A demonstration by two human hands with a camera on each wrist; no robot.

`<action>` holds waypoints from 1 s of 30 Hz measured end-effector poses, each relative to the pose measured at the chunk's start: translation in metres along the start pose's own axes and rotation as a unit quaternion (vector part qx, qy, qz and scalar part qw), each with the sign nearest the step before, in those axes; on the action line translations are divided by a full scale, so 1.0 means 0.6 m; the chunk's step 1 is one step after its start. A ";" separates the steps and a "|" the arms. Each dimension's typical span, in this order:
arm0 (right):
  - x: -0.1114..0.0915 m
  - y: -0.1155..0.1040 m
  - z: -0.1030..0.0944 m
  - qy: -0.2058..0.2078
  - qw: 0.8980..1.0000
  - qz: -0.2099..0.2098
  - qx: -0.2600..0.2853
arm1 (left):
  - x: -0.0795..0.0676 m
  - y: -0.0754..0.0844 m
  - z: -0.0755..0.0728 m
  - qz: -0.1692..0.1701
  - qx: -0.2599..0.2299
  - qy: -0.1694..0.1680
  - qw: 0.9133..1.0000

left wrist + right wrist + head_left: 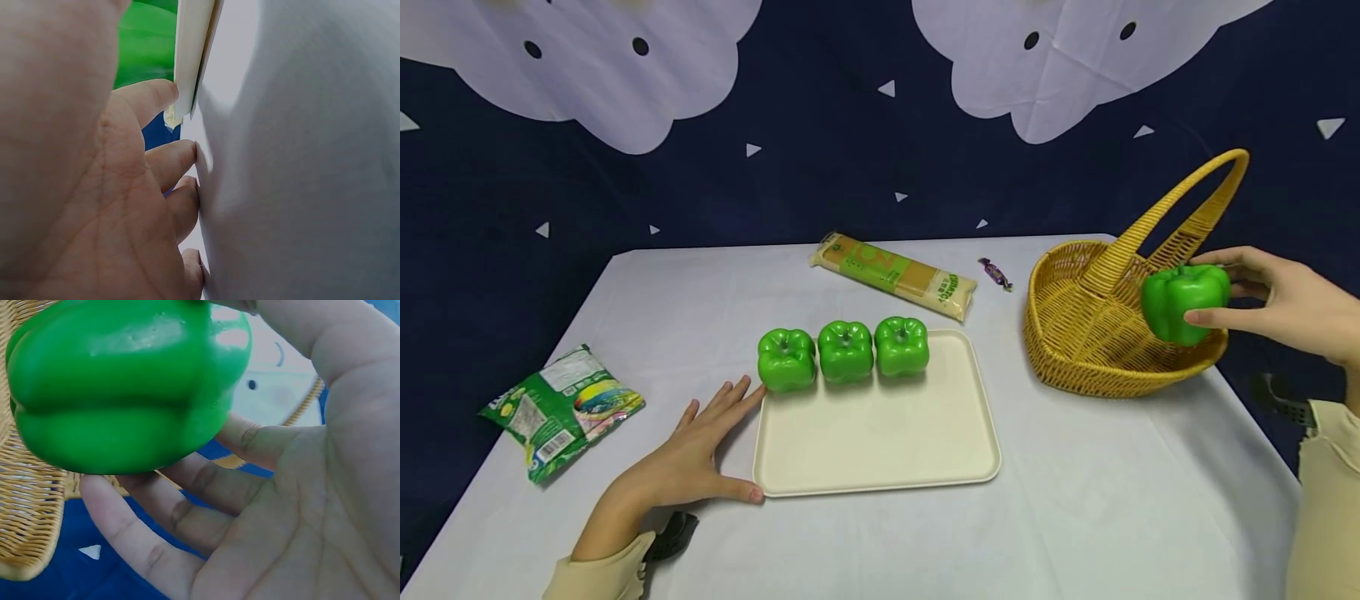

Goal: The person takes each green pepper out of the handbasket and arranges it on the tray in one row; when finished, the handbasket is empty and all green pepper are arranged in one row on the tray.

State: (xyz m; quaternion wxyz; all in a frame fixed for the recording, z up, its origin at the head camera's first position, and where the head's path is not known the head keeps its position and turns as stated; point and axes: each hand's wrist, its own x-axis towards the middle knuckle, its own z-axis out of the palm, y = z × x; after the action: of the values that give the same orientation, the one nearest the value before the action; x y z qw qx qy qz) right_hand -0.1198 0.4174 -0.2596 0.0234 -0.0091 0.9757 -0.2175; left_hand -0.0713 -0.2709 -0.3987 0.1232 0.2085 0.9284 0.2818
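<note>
My right hand (1285, 304) grips a green bell pepper (1182, 305) between thumb and fingers, over the right side of the yellow wicker basket (1063, 367). In the right wrist view the same bell pepper (125, 394) fills the upper left, the fingertips under it. On the left, my left hand (692, 462) lies spread at the left edge of the cream tray (880, 442), its thumb and index fingertip right at the rim. Three more green bell peppers (846, 352) stand in a row along the tray's far edge. The left wrist view shows the fingertips (165, 92) by the tray rim.
A yellow pasta packet (895, 275) lies behind the tray, with a small purple-wrapped candy (996, 274) to its right. At the far left is a green snack bag (565, 412). The basket's tall handle (1172, 208) arches up beside the right hand. White cloth covers the table (1075, 500).
</note>
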 end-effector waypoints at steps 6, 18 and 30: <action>-0.029 -0.009 0.005 0.094 0.995 -0.015 0.031 | 0.000 -0.003 0.002 0.002 0.001 0.002 1.000; -0.065 -0.021 -0.006 0.200 0.965 -0.095 0.143 | 0.001 -0.003 0.005 -0.005 0.002 0.004 1.000; -0.082 -0.012 -0.013 0.202 0.956 -0.181 0.114 | 0.001 -0.002 0.002 -0.003 0.001 0.002 1.000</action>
State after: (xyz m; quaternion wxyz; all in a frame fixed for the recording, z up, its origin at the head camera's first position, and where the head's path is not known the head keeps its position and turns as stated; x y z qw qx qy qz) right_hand -0.0707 0.4158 -0.2475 -0.2131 -0.1388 0.9106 -0.3256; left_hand -0.0719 -0.2707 -0.4007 0.1218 0.2051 0.9297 0.2806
